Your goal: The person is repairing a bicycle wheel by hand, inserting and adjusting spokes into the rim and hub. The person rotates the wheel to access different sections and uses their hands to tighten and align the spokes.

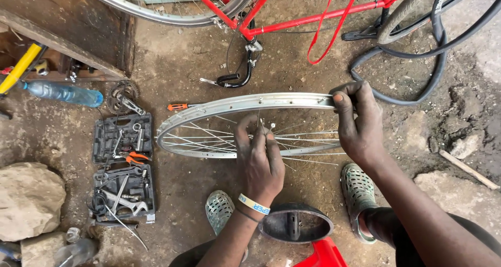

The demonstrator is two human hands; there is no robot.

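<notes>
Head view: left hand [259, 160] reaches forward from below, fingertips pinched on a spoke [261, 127] inside the rim [235, 104]. Right hand [359, 122] curls tight over the rim's right edge, holding it off the dirt floor [182, 63] between both feet, toolbox [123, 165] to the left.

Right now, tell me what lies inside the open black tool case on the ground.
The open black tool case holds orange-handled pliers in its upper half and silver wrenches in the lower half. Smaller pieces are too small to name, and whatever sits beneath the tools is covered.
</notes>
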